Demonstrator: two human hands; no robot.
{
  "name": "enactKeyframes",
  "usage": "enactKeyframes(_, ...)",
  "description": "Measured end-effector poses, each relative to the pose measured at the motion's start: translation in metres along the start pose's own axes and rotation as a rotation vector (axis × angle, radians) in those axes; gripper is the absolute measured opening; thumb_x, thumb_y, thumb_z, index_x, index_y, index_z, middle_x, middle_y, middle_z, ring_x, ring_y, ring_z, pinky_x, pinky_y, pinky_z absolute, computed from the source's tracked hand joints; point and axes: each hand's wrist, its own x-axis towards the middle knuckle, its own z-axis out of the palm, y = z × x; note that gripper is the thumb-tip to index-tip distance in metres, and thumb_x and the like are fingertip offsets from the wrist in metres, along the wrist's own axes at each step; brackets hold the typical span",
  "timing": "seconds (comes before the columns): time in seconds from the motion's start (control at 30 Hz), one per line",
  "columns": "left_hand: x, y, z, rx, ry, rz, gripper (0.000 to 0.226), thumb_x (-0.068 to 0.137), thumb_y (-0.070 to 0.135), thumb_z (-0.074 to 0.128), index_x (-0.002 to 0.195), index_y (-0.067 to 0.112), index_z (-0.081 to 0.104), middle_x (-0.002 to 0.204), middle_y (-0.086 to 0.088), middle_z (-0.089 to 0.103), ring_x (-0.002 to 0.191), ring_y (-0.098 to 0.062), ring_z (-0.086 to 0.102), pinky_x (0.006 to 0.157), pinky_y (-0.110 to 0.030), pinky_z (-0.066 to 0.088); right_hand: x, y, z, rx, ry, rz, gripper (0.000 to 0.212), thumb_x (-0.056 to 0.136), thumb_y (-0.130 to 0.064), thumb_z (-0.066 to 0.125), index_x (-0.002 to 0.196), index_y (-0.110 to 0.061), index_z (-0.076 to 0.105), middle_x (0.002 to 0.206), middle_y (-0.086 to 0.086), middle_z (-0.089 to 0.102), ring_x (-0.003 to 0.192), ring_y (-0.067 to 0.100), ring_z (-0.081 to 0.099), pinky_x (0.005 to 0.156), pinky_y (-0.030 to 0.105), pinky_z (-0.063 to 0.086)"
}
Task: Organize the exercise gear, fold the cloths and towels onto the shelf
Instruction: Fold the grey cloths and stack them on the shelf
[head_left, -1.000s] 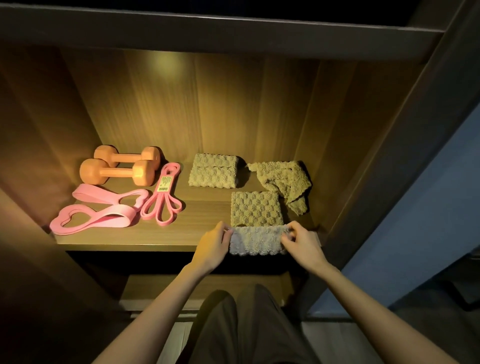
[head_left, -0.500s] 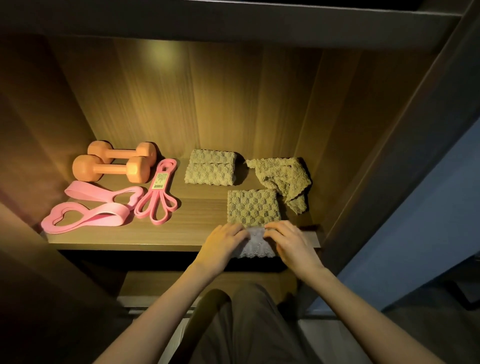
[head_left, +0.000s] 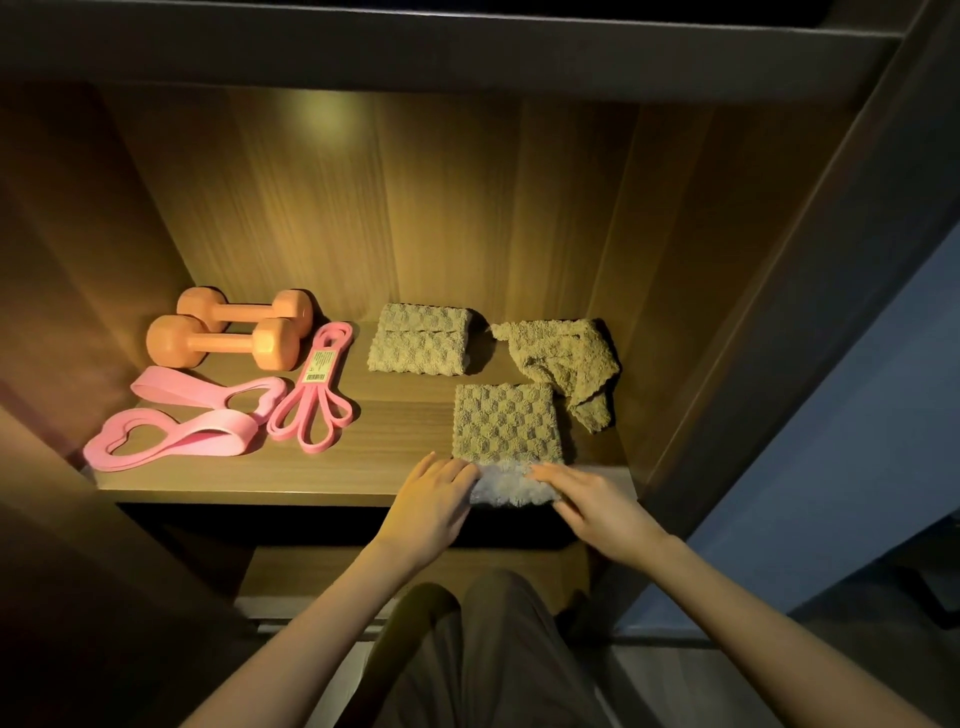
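Both hands are pressing flat on a small grey cloth lying at the front edge of the shelf, lower centre of the frame.

Left hand is resting on the cloth's left end and right hand is lying over its right end, fingers nearly straight and close together, gripping nothing. The cloth is sitting just in front of a folded checked towel, touching its near edge. Behind that, toward the centre, a second folded towel is lying by the back panel, and a crumpled towel is slumping unfolded to its right. Left of centre, a thin pink band with a label is lying looped, two wide pink loop bands are overlapping beside it, and two orange dumbbells are lying side by side behind them.
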Motion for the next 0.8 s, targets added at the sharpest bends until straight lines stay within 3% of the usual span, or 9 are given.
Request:
enactKeyframes(0.1,0.007,-0.006,-0.01,-0.158,-0.035,-0.132,0.019,0.094,0.023,0.051,0.112,0.018,0.053,0.105,0.001,0.062,0.106,-0.019,0.055,0.099,-0.03,0.03,0.005,-0.002,-0.008,0.229,-0.004,0.12,0.034,0.099,-0.019,0.048,0.131,-0.028,0.05,0.105,-0.012,0.065,0.091,-0.003,0.061,0.076,0.022,0.052)
enactKeyframes(0.17,0.014,-0.01,-0.014,-0.238,-0.044,-0.283,0.015,0.095,0.033,0.049,0.101,0.021,0.056,0.094,0.002,0.063,0.099,-0.018,0.055,0.096,-0.033,0.027,0.01,-0.004,-0.013,0.298,0.064,0.166,0.021,0.098,-0.023,0.05,0.117,-0.029,0.056,0.076,-0.015,0.062,0.066,-0.003,0.058,0.057,0.018,0.043)
enactKeyframes(0.27,0.025,-0.012,-0.013,-0.386,-0.076,-0.561,0.032,0.095,0.048,0.046,0.084,0.02,0.058,0.081,0.001,0.063,0.09,-0.018,0.055,0.094,-0.037,0.024,0.022,-0.005,-0.016,0.376,0.163,0.329,0.034,0.097,-0.033,0.052,0.128,-0.021,0.053,0.09,-0.009,0.066,0.078,0.005,0.062,0.062,0.024,0.046)
enactKeyframes(0.33,0.032,-0.014,-0.008,-0.488,-0.082,-0.705,0.039,0.092,0.054,0.048,0.091,0.019,0.064,0.087,0.0,0.067,0.093,-0.019,0.058,0.098,-0.039,0.028,0.031,-0.006,-0.013,0.356,0.225,0.437,0.044,0.095,-0.036,0.055,0.134,-0.015,0.049,0.087,-0.005,0.063,0.073,0.006,0.059,0.056,0.016,0.04)
enactKeyframes(0.47,0.042,-0.007,-0.002,-0.397,0.014,-0.86,0.034,0.085,0.057,0.053,0.078,0.026,0.065,0.072,0.009,0.063,0.09,-0.019,0.056,0.089,-0.038,0.025,0.042,-0.01,-0.006,0.353,0.398,0.547,0.035,0.091,-0.03,0.063,0.122,-0.018,0.053,0.079,-0.008,0.057,0.064,0.003,0.055,0.049,0.016,0.04)
enactKeyframes(0.53,0.044,-0.001,-0.002,-0.332,0.102,-0.873,0.033,0.082,0.054,0.054,0.073,0.024,0.062,0.069,0.007,0.063,0.091,-0.022,0.058,0.081,-0.037,0.022,0.045,-0.012,0.001,0.363,0.453,0.544,0.035,0.091,-0.022,0.063,0.123,-0.019,0.05,0.082,-0.006,0.058,0.064,0.006,0.057,0.053,0.024,0.048)
enactKeyframes(0.63,0.041,0.004,0.0,-0.217,0.239,-0.813,0.027,0.082,0.047,0.058,0.089,0.021,0.057,0.083,0.002,0.06,0.097,-0.024,0.052,0.079,-0.037,0.026,0.047,-0.015,0.009,0.286,0.396,0.478,0.032,0.095,-0.014,0.054,0.127,-0.021,0.051,0.088,0.005,0.061,0.066,0.013,0.06,0.059,0.03,0.055)
enactKeyframes(0.73,0.033,0.003,0.007,-0.092,0.27,-0.621,0.026,0.089,0.034,0.058,0.107,0.016,0.057,0.115,-0.006,0.055,0.108,-0.027,0.047,0.083,-0.039,0.039,0.044,-0.017,0.011,0.111,0.385,0.437,0.032,0.096,-0.017,0.053,0.127,-0.023,0.053,0.103,0.003,0.052,0.078,0.011,0.054,0.065,0.024,0.047)
enactKeyframes(0.8,0.031,0.002,0.008,-0.018,0.253,-0.4,0.02,0.091,0.024,0.057,0.111,0.017,0.06,0.119,-0.005,0.056,0.108,-0.026,0.048,0.083,-0.037,0.04,0.04,-0.019,0.011,-0.132,0.391,0.268,0.038,0.089,-0.011,0.063,0.125,-0.021,0.057,0.11,0.004,0.055,0.092,0.017,0.055,0.075,0.027,0.05)
